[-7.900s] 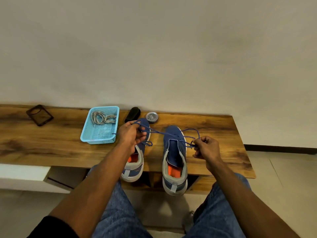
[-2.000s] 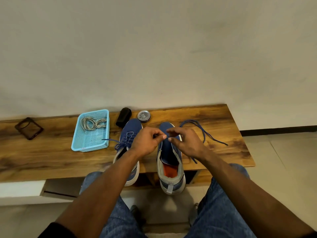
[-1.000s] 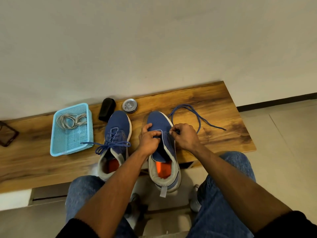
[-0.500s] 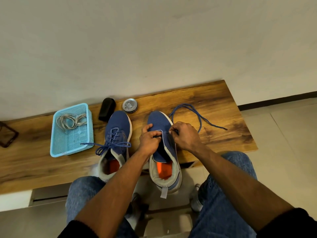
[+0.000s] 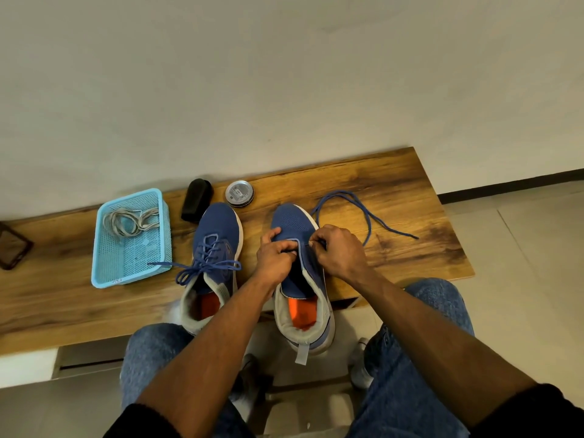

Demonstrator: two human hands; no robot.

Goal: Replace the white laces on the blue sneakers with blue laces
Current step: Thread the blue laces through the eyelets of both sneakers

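A: What is the biggest thing down there?

B: The wooden bench (image 5: 395, 184), running left to right along the wall. On it sits a light blue basket (image 5: 104, 270) at the left, with the old white laces (image 5: 129, 219) coiled inside.

A: And the shoes?

B: Two blue sneakers, toes toward the wall, heels overhanging the near edge. The left sneaker (image 5: 218, 229) is already laced in blue, its ends loose across the tongue. The right sneaker (image 5: 294, 219) has no lacing that I can see.

A: Where are the hands?

B: Both on the right sneaker, at the front of the throat. The left hand (image 5: 275, 257) is curled, gripping the left eyelet edge. The right hand (image 5: 338, 251) is curled on the right edge and appears to pinch one end of the blue lace (image 5: 366, 216); the tip itself is hidden by the fingers.

A: Where does the rest of the lace lie?

B: It loops out on the bench to the right of the shoe, beyond the right hand, with the free end trailing farther right. I judge the feed goes leftward across the shoe, crosswise to its long axis, so the right hand is the nearer one to draw slack.

A: Anything smaller?

B: A black brush-like block (image 5: 196, 200) and a round tin (image 5: 239, 193) behind the toes.
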